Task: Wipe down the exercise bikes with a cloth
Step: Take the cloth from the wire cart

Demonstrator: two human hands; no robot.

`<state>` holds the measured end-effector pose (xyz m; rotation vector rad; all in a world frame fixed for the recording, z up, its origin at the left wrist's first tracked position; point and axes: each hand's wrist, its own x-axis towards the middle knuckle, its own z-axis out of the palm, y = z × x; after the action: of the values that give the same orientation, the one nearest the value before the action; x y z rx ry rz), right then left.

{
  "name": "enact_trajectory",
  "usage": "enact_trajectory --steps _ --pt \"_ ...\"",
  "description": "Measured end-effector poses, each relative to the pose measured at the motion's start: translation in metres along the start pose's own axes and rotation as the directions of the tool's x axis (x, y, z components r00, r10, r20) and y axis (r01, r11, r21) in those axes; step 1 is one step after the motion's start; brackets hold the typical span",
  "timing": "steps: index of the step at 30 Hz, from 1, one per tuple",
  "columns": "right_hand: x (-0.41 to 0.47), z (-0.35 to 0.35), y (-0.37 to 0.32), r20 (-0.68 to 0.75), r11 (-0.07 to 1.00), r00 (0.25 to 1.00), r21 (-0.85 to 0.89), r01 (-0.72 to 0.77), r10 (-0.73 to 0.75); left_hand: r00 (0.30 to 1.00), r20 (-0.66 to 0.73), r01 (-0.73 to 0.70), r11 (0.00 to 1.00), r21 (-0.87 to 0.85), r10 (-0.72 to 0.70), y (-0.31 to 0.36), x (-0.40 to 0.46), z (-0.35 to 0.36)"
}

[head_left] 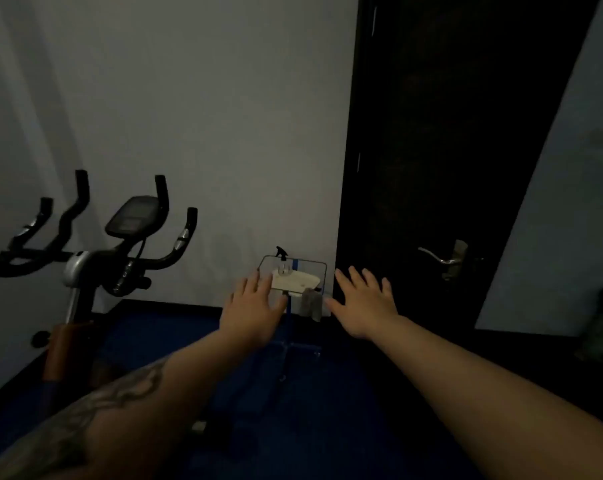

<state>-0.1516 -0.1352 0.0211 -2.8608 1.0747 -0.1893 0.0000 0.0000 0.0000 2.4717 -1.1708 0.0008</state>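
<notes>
The room is dim, and much of the lower view sinks into shadow: the blue floor mat fades to black near the bottom edge, and the base of the black exercise bike with its curved handlebars and dark console is cut off at the left. Ahead, against the pale wall, stands a small clear-topped stand with a thin metal rim; a spray bottle with a black trigger head sits on it, beside a pale folded cloth, though their outlines are blurry. The left hand reaches forward with fingers spread, partly covering the stand's near corner; whether it touches is unclear. The right hand is likewise splayed, holding nothing, just right of the stand. A dark door with a metal lever handle stands at right.
</notes>
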Motion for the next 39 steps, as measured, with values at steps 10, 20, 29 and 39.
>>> enact_trajectory --steps 10,20,29,39 --pt "0.120 0.089 0.055 0.209 0.998 0.977 -0.035 0.051 -0.043 0.984 0.129 0.115 0.992 0.053 -0.121 0.002 0.107 0.107" --pt "0.254 0.154 0.066 0.326 0.995 0.941 -0.008 0.100 -0.092 0.944 0.234 0.229 0.972 0.049 -0.234 -0.030 0.215 0.172" --pt "0.386 0.218 0.057 0.409 1.000 0.912 -0.013 -0.022 0.026 0.931 0.324 0.168 0.986 0.022 -0.166 -0.082 0.350 0.230" --pt "0.486 0.269 0.081 0.439 0.995 0.896 0.051 -0.090 0.058 0.913 0.375 0.175 0.985 -0.012 -0.158 -0.111 0.454 0.287"
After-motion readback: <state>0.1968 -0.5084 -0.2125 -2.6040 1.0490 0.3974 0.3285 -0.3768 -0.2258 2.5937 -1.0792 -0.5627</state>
